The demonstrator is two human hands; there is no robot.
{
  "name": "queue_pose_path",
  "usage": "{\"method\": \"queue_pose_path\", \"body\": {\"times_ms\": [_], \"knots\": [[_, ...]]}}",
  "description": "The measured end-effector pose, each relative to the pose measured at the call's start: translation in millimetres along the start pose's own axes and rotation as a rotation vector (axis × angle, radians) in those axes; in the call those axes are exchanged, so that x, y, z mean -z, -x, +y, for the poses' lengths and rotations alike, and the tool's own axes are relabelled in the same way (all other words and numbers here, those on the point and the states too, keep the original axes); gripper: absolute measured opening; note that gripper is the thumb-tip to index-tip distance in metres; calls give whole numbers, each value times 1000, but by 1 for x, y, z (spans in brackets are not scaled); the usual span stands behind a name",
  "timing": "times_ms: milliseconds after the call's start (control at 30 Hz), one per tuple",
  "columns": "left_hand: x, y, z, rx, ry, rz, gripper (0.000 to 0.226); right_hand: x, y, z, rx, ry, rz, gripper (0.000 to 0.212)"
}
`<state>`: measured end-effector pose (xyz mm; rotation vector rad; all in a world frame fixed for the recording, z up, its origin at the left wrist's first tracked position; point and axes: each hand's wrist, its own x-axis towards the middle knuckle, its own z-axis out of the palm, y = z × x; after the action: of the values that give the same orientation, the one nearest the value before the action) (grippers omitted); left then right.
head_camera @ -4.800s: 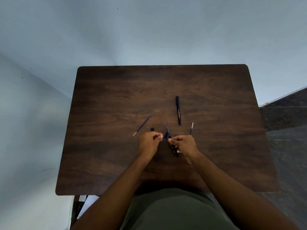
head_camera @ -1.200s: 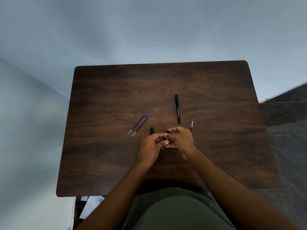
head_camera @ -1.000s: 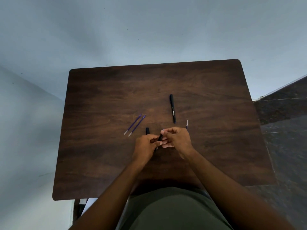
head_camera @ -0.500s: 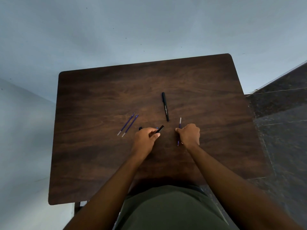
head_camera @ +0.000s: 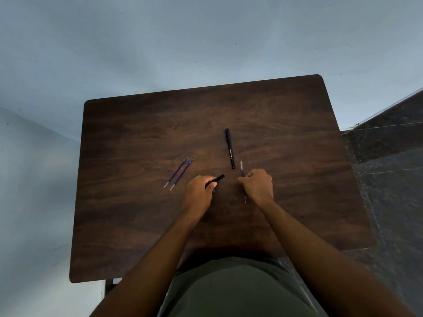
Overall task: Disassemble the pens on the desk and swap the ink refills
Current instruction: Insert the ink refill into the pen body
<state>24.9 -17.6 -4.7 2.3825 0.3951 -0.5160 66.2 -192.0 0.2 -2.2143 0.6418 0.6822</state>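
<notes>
— Left hand (head_camera: 198,191) is gripping the black barrel (head_camera: 216,180); right hand (head_camera: 257,188) is pinching a refill (head_camera: 241,167) just at five o'clock of the whole pen (head_camera: 230,148).

— I'm thinking that thin refill is risking slipping onto the worktop (head_camera: 137,225), or mixing with the pair (head_camera: 178,172) at nine o'clock.

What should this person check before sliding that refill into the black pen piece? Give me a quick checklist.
1. Left hand grips the black pen barrel: ok.
2. Right hand holds a blue refill: ok.
3. Refill lined up with the barrel opening: not ok, they are apart.
4. Which refill end leads: cannot tell.
5. Two spare refills lie out of the way to the left: ok.
6. Assembled black pen lies clear of both hands: ok.
</notes>
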Motion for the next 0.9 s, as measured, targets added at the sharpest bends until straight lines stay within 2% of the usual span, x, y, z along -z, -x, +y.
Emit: {"method": "queue_pose_path", "body": {"times_ms": [67,200,533,767,900], "knots": [[2,0,-2,-25,-15,54,27,3,6,-4,122,9,-39,9],[3,-2,-14,-52,-70,164,27,10,12,-7,313,54,-104,11],[2,3,-23,-53,-67,195,27,16,12,-13,412,238,-123,19],[10,4,-25,-214,-208,191,28,18,16,-23,551,496,4,21],[7,5,-21,-220,-203,186,27,10,19,-33,627,535,-5,19]]}}
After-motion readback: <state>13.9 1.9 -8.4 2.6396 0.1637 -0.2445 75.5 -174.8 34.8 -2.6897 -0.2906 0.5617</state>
